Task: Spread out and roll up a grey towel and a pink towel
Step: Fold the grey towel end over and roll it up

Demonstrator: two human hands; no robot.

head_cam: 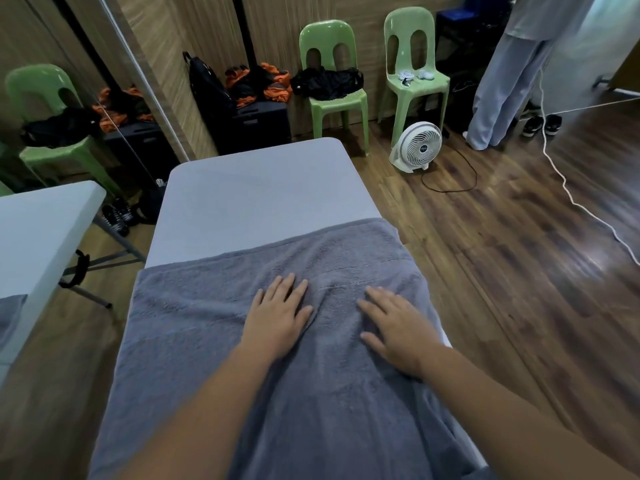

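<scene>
Palms of the left hand (277, 315) and right hand (398, 329) lie flat and released on the grey towel (214, 341) spread over the worktop (249, 192), where uneven pressing risks dragging its overhanging right edge floorward.

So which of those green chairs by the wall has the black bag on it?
The left green chair holds the black bag; the right green chair carries only small white items.

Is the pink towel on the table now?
No, only the grey towel lies on the table, under both flat hands.
</scene>
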